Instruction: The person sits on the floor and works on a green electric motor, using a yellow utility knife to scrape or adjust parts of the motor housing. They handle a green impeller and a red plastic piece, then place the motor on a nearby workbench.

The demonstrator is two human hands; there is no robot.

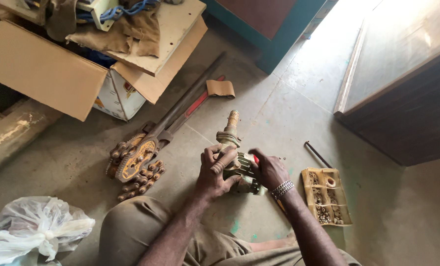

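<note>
The left hand point(215, 172) wraps around the upper body of a greenish metal valve assembly point(237, 165) that stands on the concrete floor point(289, 113) between the person's knees, its brass threaded stem point(232, 119) pointing away. The right hand point(269, 170) closes on the assembly's right side, and something small and red point(256, 159) shows at its fingertips, perhaps a tool handle, though the view is too poor to tell. Only 2 hands steady the heavy piece, so a hard twist could roll it off its base or pinch a finger against the body. Small parts could slip to the floor and scatter; the compartment tray of fittings point(327, 196) lies just beside the right wrist, where an elbow could knock it. The chain wrench point(137, 160) lies near the left knee
</note>
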